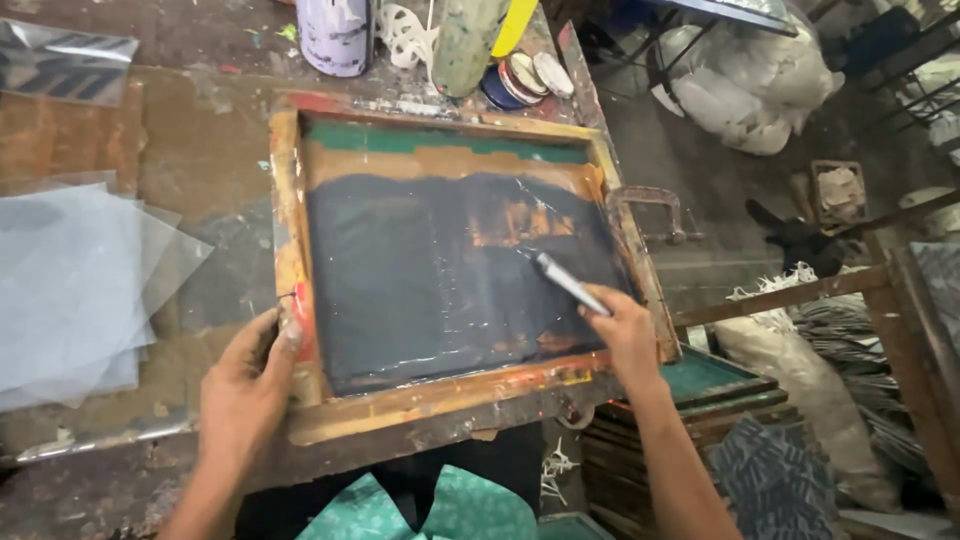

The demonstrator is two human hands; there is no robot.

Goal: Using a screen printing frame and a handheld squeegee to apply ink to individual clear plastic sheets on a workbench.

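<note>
Screen frame (300, 250): wooden printing frame, paint-stained, lying flat at the middle of the bench (190, 130); its mesh (420, 280) is covered almost wholly in dark ink.
Left hand (245, 385): at 7 o'clock of the frame, fingers curled over the near-left corner rail, gripping it and pressing down.
Right hand (625, 330): at 4 o'clock, closed around a pale stick-like tool (565, 280) whose tip rests on the mesh, pointing toward 10 o'clock.
Progress, as judged: ink coat looks spread across most of the mesh; orange-brown bare patches show at 1 o'clock and along the lower right edge, so touch-up there seems left.
Clamp (650, 210): rusty metal, on the right rail at 3 o'clock.
Clear sheets (70, 280): stacked at 9 o'clock, apart from the frame.
Cans and lids (525, 75): at 12 o'clock, just beyond the far rail.
</note>
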